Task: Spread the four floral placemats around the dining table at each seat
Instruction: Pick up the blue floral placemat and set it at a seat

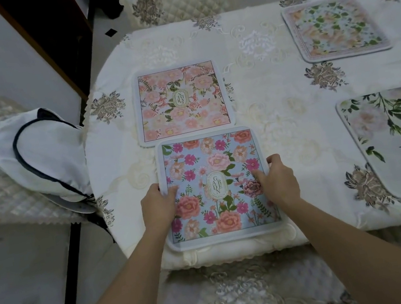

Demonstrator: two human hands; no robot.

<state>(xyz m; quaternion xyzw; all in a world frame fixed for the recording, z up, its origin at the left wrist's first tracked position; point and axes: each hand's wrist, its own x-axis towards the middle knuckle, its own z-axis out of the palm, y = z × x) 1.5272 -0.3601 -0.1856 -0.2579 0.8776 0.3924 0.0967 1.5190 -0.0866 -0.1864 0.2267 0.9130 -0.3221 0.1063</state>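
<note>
Oval surface (275,83) under cream cloth, all four mats down. Blue mat (215,188) at near edge, pinched by left hand (159,205) and right hand (276,182) fingers. Pink mat (183,102) touching just beyond, probably needs shifting.

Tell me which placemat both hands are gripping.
The blue mat reading GARDEN, at the near edge. The left hand and right hand hold its sides; the other three lie untouched.

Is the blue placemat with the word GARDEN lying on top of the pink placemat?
No, the blue placemat lies beside the pink placemat, edges nearly meeting, held by both hands.
</note>
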